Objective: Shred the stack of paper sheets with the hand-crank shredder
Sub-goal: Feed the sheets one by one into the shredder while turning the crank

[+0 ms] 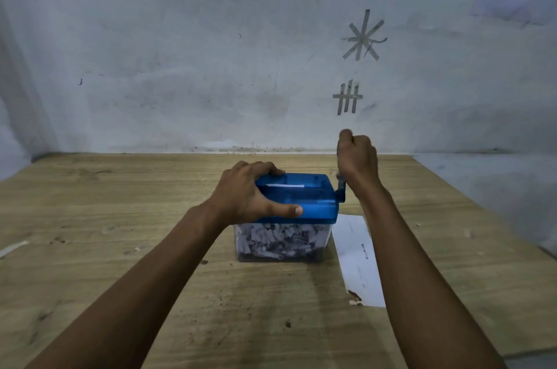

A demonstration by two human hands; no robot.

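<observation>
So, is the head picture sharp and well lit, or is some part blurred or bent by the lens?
Head view: the light is dim and bluish; the blue shredder lid and left hand are sharp; the right hand on the crank looks slightly soft; the table edges splay outward from wide-angle distortion.

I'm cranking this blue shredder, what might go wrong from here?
The clear bin looks packed with shreds up to the blue lid, so more paper may jam. The left hand grips only the lid; hard turns of the crank by the right hand might tip the bin.
</observation>
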